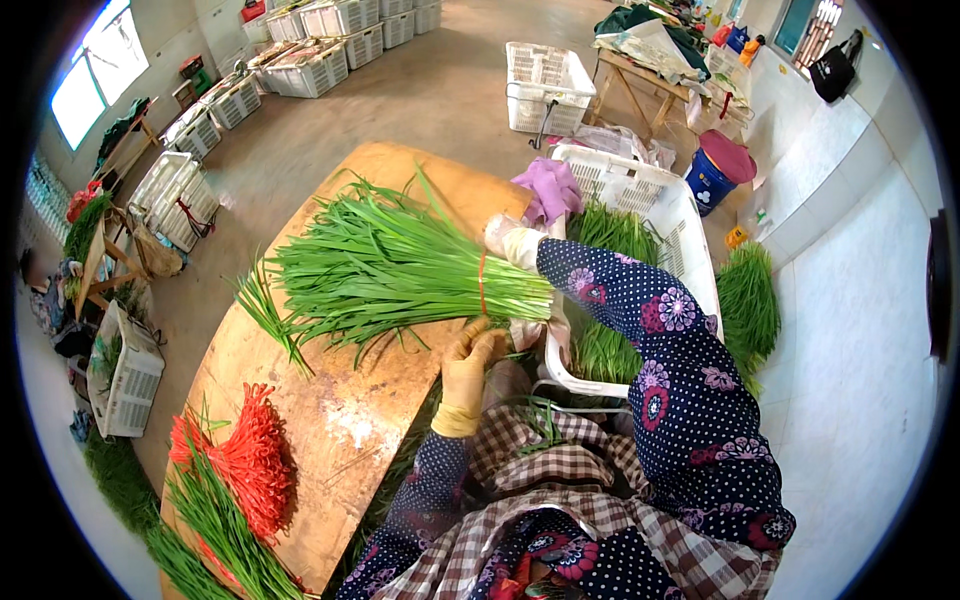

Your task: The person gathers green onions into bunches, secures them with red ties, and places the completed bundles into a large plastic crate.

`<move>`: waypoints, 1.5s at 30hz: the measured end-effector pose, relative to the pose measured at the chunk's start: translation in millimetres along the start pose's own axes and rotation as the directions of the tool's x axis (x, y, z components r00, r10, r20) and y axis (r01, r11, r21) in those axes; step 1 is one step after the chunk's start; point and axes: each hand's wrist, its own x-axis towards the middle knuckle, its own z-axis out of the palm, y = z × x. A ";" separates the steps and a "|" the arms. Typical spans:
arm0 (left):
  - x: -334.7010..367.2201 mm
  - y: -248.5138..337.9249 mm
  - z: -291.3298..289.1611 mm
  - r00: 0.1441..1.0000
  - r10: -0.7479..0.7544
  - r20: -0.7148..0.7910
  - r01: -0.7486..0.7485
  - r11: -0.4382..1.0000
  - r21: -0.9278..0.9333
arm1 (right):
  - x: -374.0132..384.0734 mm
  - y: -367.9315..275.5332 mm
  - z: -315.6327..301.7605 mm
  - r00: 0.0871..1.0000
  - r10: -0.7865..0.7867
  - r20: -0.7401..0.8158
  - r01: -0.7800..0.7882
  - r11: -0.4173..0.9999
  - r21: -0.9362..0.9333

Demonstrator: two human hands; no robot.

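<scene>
A large bundle of garlic chives [390, 265] lies across the wooden board [370, 400], leaves to the left and pale cut stems to the right. A red band [482, 283] circles it near the stems. My left hand [470, 365], in a yellowish glove, is closed at the bundle's near edge just below the band; whatever its fingers hold is hidden. At the far edge, near the stem ends, is my gloved right hand [510, 240], its fingers mostly out of sight. Loose chives [272, 315] stick out at the bundle's left.
Red bands [258, 465] lie piled at the board's near left beside more chives [225, 520]. A white crate [690, 230] of chives stands at my right, purple cloth [552, 190] on its corner. Beyond are a blue bucket [712, 180], another white crate [545, 90] and stacked crates [310, 70].
</scene>
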 end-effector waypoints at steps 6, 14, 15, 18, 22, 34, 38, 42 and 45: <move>60.4 62.5 45.6 0.555 0.732 0.395 -0.600 0.023 0.800 | 11.8 16.3 48.9 0.989 0.144 -0.022 -0.136 0.966 0.220; 136.2 11.5 33.8 0.714 0.459 0.528 -0.488 -0.213 0.846 | 12.0 7.5 71.2 0.813 0.534 0.233 -0.534 0.523 0.665; 136.9 13.7 35.0 0.710 0.460 0.534 -0.503 -0.201 0.841 | 14.5 7.3 79.8 0.807 0.554 0.205 -0.519 0.501 0.692; 136.8 21.9 38.2 0.765 0.405 0.501 -0.476 -0.169 0.863 | 13.3 5.1 99.9 0.792 0.607 0.057 -0.455 0.525 0.719; 132.7 28.0 44.7 0.837 0.398 0.376 -0.378 -0.076 0.923 | 4.2 -2.8 89.3 0.704 0.710 0.018 -0.449 0.426 0.786; 129.1 26.1 42.7 0.775 0.504 0.382 -0.369 -0.130 0.920 | -39.6 -25.1 -18.9 0.656 0.726 0.207 -0.257 -0.043 0.965; 134.9 25.9 37.1 0.677 0.507 0.533 -0.548 -0.134 0.825 | -41.8 -27.6 -16.4 0.657 0.705 0.267 -0.151 -0.223 0.963; 135.9 24.6 30.5 0.771 0.431 0.469 -0.480 -0.092 0.872 | -40.0 -23.4 -16.1 0.712 0.624 0.322 -0.043 -0.419 0.907; 134.1 21.6 29.8 0.752 0.485 0.447 -0.465 -0.090 0.881 | -42.5 -6.2 -5.8 0.855 0.390 0.342 0.036 -0.702 0.712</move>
